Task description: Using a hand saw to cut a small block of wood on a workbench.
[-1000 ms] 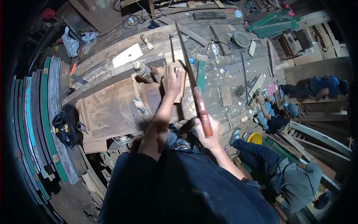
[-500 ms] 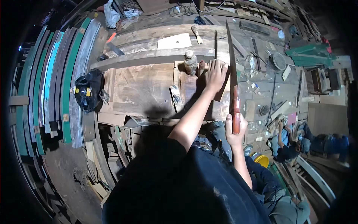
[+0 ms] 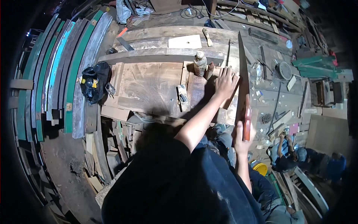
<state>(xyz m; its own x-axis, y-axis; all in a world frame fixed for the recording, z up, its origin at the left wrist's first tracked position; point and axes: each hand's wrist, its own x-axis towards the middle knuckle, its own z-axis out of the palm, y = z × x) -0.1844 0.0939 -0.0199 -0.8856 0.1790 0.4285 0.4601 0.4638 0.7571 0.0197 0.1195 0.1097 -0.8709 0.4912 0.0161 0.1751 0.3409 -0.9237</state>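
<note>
My right hand (image 3: 244,136) is closed around the reddish-brown handle of a handsaw (image 3: 243,71). Its long blade points away from me, on edge, just right of my left hand (image 3: 225,85). That hand lies with fingers stretched out on the right part of a dark wooden board (image 3: 196,89), beside the blade. Whether the teeth touch the wood is hard to see. A murky bottle (image 3: 200,64) and a small brown object (image 3: 210,70) stand left of my left fingers. Nearer me, a small pale block-like tool (image 3: 182,93) lies at the board's left edge.
A thick beam (image 3: 149,55) crosses behind the work surface, with a pale wooden piece (image 3: 184,41) and a brush-like tool (image 3: 207,37) beyond. A black plastic bag (image 3: 95,83) sits left, near stacked planks (image 3: 76,71). Other people (image 3: 289,153) are low at right, past a yellow bucket (image 3: 260,168).
The whole view has shifted, so the scene sits further right. Against the bench, the saw has been drawn a little toward me. My left hand stays in place on the board.
</note>
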